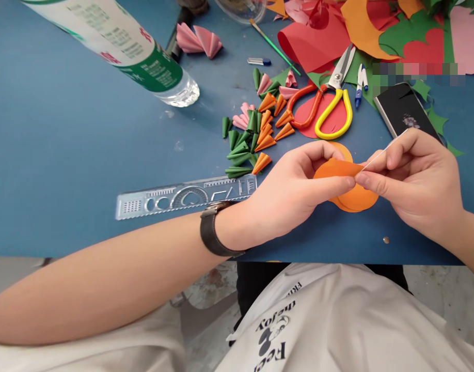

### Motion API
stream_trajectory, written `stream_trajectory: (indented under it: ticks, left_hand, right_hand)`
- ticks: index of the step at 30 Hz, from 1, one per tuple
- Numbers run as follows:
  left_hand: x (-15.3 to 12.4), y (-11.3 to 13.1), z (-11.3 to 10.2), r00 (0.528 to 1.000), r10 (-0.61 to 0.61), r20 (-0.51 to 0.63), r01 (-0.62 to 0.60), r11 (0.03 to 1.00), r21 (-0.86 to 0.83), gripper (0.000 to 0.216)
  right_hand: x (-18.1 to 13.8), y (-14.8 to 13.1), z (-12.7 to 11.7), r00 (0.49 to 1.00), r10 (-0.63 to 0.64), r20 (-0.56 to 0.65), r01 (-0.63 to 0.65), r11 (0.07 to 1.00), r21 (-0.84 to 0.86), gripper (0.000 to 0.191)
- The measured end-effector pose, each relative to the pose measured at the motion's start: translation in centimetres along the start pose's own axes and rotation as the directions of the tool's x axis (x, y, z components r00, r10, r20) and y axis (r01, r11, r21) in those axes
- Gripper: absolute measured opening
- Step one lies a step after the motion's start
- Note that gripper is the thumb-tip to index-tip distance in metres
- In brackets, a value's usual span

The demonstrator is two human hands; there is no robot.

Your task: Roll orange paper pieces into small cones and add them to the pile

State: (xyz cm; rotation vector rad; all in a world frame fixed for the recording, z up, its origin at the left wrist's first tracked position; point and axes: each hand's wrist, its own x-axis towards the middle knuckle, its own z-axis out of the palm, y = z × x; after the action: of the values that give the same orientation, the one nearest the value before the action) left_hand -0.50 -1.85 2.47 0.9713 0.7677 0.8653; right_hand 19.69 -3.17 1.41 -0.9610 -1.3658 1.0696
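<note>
Paper circle [355, 199], orange, sits between both hands: left hand [299, 191] pinches its folded edge, right hand [415, 181] just beside pinches a thin white stick [384, 152].

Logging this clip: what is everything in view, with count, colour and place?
table: one, blue, under everything
bottle: one, clear, green label, top left
ruler: one, clear, by left wrist
paper cones: many, orange, green, pink, centre
fan: one, pink, top centre
brush: one, green, top centre
scissors: one, orange-yellow handles, behind hands
pens: two, white-blue, beside scissors
phone: one, black, right
paper sheets: several, mixed colours, top right
paper circle: one, orange, between both hands
stick: one, white, right hand
watch: one, dark, left wrist
left hand: pinches paper circle
right hand: pinches stick at circle's edge
</note>
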Motion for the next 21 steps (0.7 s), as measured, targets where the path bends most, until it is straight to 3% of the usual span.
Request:
stream_trajectory:
  ticks: [11,17,21]
  left_hand:
    - [0.4,0.5,-0.6,0.996,-0.048,0.077,0.045,0.998,0.043,0.034]
    - [0.8,0.4,-1.2,0.99,0.028,0.136,-0.049,0.987,0.151,0.028]
    - [0.7,0.5,-1.2,0.99,0.014,0.137,-0.032,0.991,0.133,0.027]
  right_hand:
    - [0.0,-0.2,-0.3,0.999,0.013,0.034,-0.012,1.0,-0.009,0.048]
    - [-0.1,-0.3,-0.4,0.999,0.006,0.051,-0.005,1.0,-0.013,0.047]
    - [-0.2,-0.5,-0.4,0.998,0.005,0.056,-0.006,1.0,0.012,0.047]
